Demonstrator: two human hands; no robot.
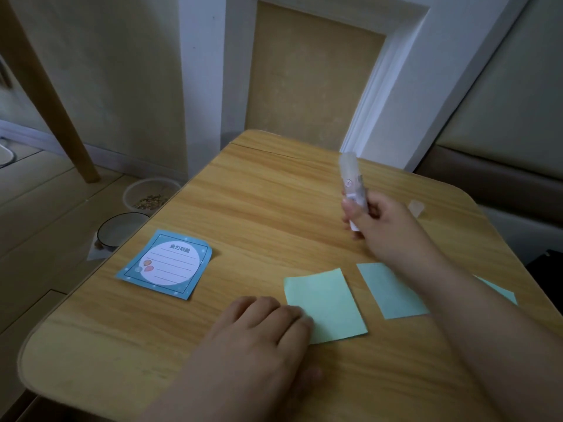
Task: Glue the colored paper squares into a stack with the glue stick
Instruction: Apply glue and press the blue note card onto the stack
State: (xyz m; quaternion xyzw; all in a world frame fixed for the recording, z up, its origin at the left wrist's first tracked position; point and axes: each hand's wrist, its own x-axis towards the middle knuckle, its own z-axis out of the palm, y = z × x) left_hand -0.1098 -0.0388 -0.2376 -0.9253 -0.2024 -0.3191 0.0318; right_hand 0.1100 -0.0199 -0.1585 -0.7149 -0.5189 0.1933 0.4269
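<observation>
On table (243, 184) — right hand (384, 226) holds glue stick (350, 181) — left hand (256, 339) presses green square (327, 303)

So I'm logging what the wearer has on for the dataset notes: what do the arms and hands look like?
Both hands are bare: the left hand and right hand show no gloves, rings or watch. Both forearms are uncovered as far as the picture shows, with no sleeve in view.
</observation>
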